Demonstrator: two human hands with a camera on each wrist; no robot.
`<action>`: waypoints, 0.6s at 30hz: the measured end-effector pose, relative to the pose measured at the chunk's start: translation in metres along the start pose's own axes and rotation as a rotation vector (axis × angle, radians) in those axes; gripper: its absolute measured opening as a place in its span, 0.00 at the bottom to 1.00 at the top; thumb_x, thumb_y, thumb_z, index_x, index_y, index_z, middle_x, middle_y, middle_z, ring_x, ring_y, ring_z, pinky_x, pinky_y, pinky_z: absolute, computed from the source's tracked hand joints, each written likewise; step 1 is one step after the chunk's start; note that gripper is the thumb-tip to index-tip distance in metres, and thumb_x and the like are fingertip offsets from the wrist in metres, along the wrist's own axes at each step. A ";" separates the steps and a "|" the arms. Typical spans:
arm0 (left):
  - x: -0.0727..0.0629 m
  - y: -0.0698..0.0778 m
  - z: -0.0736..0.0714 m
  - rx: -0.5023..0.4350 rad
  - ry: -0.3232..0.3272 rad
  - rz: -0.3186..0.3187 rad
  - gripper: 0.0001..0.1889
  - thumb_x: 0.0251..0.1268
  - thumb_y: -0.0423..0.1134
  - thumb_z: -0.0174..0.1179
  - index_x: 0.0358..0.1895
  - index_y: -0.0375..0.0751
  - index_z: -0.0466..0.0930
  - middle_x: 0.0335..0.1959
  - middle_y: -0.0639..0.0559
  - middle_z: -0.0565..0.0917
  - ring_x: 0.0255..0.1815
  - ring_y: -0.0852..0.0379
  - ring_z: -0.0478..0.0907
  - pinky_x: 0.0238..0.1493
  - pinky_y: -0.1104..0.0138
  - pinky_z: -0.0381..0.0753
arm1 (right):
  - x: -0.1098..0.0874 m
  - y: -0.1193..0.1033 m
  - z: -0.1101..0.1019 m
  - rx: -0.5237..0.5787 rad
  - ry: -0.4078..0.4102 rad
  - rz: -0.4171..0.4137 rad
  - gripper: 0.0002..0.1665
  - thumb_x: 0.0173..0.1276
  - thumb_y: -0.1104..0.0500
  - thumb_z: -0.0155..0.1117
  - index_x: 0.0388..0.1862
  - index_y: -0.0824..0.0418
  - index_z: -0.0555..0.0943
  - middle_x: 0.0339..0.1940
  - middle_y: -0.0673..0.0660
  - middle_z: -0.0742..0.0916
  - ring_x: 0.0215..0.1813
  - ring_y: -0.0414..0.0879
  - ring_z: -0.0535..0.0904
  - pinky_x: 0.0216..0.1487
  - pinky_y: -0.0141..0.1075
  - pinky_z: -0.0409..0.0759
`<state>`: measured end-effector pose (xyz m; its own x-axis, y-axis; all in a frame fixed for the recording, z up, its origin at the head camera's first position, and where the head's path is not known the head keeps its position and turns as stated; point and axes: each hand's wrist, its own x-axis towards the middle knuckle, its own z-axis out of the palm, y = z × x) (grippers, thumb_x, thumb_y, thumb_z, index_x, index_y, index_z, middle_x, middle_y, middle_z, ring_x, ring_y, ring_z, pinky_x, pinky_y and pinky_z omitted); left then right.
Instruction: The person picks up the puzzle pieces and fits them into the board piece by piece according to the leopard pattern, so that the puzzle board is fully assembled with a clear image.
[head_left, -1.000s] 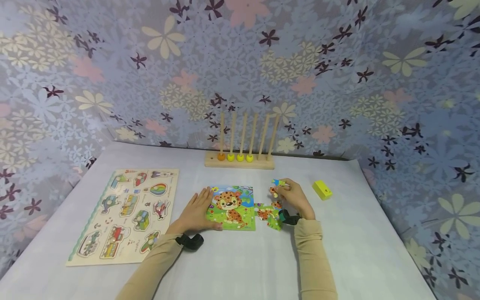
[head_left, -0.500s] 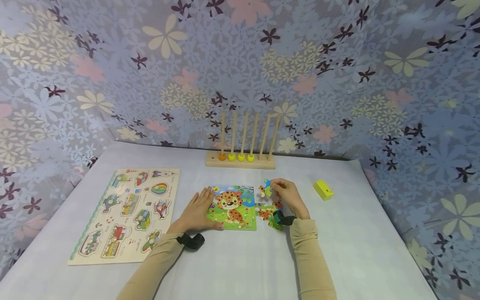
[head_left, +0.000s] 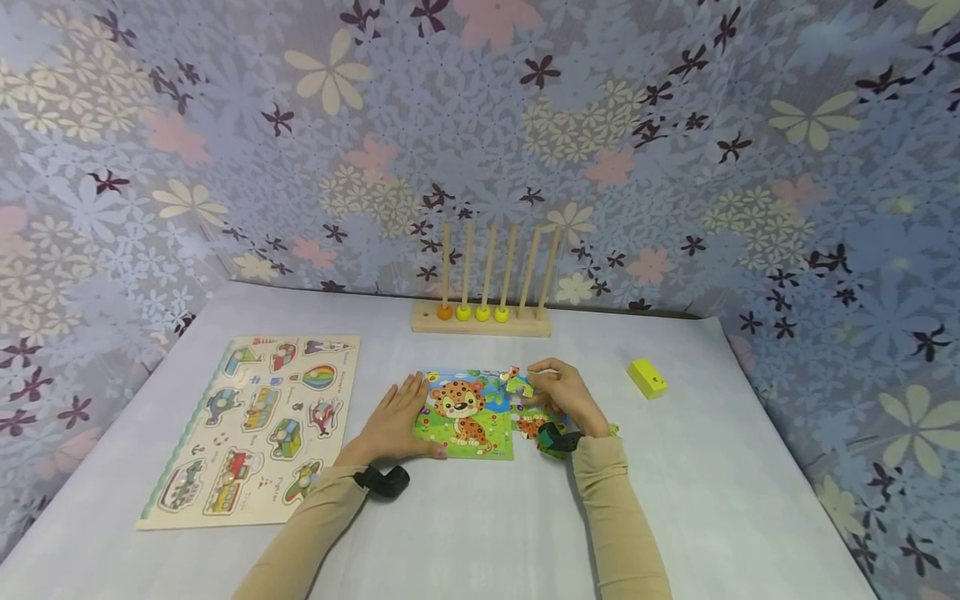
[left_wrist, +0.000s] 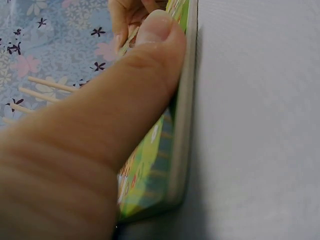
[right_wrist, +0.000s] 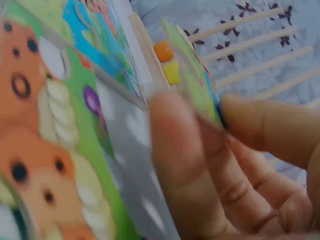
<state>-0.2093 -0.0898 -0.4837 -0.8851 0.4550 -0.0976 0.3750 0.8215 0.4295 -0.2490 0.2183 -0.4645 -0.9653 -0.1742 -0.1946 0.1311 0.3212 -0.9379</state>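
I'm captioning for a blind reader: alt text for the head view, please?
Right hand holding a puzzle piece near a leopard picture, left hand resting on its left edge. Nearby: a picture board, bead rack and yellow block.

Both arms reach in from the near side, in beige sleeves that end at the wrists. The left arm [head_left: 307, 529] slants forward and to the right; the right arm [head_left: 624, 521] leans forward and slightly left. The left hand [head_left: 393, 423] lies palm down, its fingers straight, close together and pointing forward, with the thumb stretched out to the right; the left wrist view shows that thumb large and extended. The right hand [head_left: 561, 392] is raised, bent at the knuckles, fingers pointing left. In the right wrist view its thumb and fingers pinch together, other fingers curled behind, partly blurred.
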 end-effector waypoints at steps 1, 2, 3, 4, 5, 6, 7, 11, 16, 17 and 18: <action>0.000 0.000 0.000 0.002 -0.002 -0.001 0.64 0.47 0.65 0.69 0.76 0.30 0.41 0.79 0.37 0.41 0.81 0.42 0.38 0.80 0.49 0.37 | 0.001 -0.001 0.002 -0.019 -0.008 -0.003 0.19 0.73 0.57 0.56 0.59 0.64 0.74 0.25 0.52 0.86 0.19 0.41 0.75 0.19 0.32 0.66; 0.000 0.000 0.000 0.003 -0.005 -0.002 0.64 0.47 0.65 0.68 0.76 0.30 0.41 0.79 0.37 0.40 0.81 0.42 0.37 0.80 0.49 0.37 | 0.001 -0.001 0.004 -0.043 -0.022 -0.008 0.19 0.73 0.56 0.57 0.57 0.65 0.75 0.25 0.51 0.86 0.20 0.41 0.75 0.20 0.32 0.67; 0.000 0.000 0.000 -0.001 -0.002 0.001 0.64 0.47 0.65 0.69 0.76 0.30 0.41 0.79 0.37 0.41 0.81 0.42 0.38 0.80 0.49 0.37 | 0.002 -0.002 0.007 -0.062 -0.040 -0.013 0.18 0.72 0.55 0.59 0.55 0.65 0.77 0.25 0.50 0.86 0.21 0.41 0.75 0.22 0.32 0.69; 0.001 0.000 0.000 -0.003 -0.001 0.004 0.64 0.47 0.65 0.69 0.76 0.30 0.41 0.79 0.37 0.41 0.81 0.41 0.38 0.80 0.49 0.38 | 0.002 -0.003 0.009 -0.082 -0.065 -0.020 0.18 0.71 0.55 0.59 0.53 0.65 0.78 0.25 0.50 0.85 0.23 0.41 0.75 0.24 0.32 0.71; 0.001 0.000 0.000 -0.006 0.002 0.007 0.64 0.47 0.65 0.69 0.76 0.30 0.41 0.79 0.36 0.41 0.81 0.41 0.38 0.80 0.48 0.38 | 0.003 -0.004 0.012 -0.101 -0.095 -0.024 0.17 0.71 0.55 0.60 0.51 0.66 0.78 0.25 0.50 0.85 0.24 0.41 0.76 0.24 0.32 0.72; 0.001 0.000 0.000 -0.009 0.005 0.010 0.64 0.47 0.65 0.69 0.76 0.29 0.41 0.79 0.36 0.41 0.81 0.41 0.39 0.80 0.48 0.38 | 0.003 -0.006 0.015 -0.107 -0.125 -0.020 0.16 0.71 0.56 0.60 0.50 0.66 0.78 0.24 0.50 0.84 0.23 0.41 0.75 0.24 0.32 0.71; 0.001 0.000 0.000 -0.012 0.006 0.011 0.64 0.47 0.64 0.69 0.76 0.29 0.41 0.79 0.36 0.41 0.81 0.41 0.39 0.80 0.48 0.38 | 0.002 -0.007 0.018 -0.107 -0.153 -0.013 0.15 0.70 0.56 0.61 0.49 0.66 0.78 0.23 0.50 0.84 0.21 0.41 0.73 0.22 0.32 0.70; 0.001 0.000 0.000 -0.014 0.010 0.013 0.64 0.47 0.65 0.69 0.76 0.30 0.41 0.79 0.36 0.42 0.81 0.41 0.39 0.80 0.48 0.38 | 0.000 -0.011 0.029 -0.119 -0.197 0.010 0.12 0.69 0.58 0.62 0.45 0.65 0.78 0.18 0.51 0.81 0.17 0.40 0.70 0.17 0.31 0.65; 0.000 0.000 0.000 -0.009 0.001 0.005 0.64 0.47 0.65 0.68 0.77 0.31 0.41 0.80 0.37 0.41 0.81 0.42 0.38 0.80 0.49 0.37 | -0.001 -0.013 0.040 -0.202 -0.125 -0.009 0.09 0.66 0.58 0.66 0.39 0.63 0.80 0.19 0.50 0.82 0.17 0.41 0.73 0.17 0.31 0.69; 0.000 -0.001 0.000 -0.008 0.002 0.006 0.64 0.47 0.65 0.68 0.76 0.30 0.41 0.79 0.37 0.41 0.81 0.42 0.38 0.80 0.49 0.37 | -0.001 -0.014 0.041 -0.225 -0.107 -0.012 0.09 0.66 0.58 0.67 0.38 0.63 0.81 0.19 0.50 0.83 0.17 0.41 0.74 0.18 0.31 0.70; -0.001 0.000 0.000 -0.005 -0.003 0.004 0.64 0.47 0.65 0.68 0.76 0.30 0.41 0.79 0.37 0.40 0.81 0.42 0.37 0.80 0.49 0.37 | -0.001 -0.014 0.043 -0.248 -0.089 -0.014 0.08 0.65 0.58 0.67 0.37 0.62 0.81 0.19 0.51 0.83 0.17 0.41 0.74 0.18 0.32 0.71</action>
<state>-0.2091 -0.0905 -0.4837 -0.8828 0.4594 -0.0981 0.3775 0.8180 0.4340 -0.2402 0.1740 -0.4636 -0.9414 -0.2582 -0.2169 0.0478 0.5346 -0.8438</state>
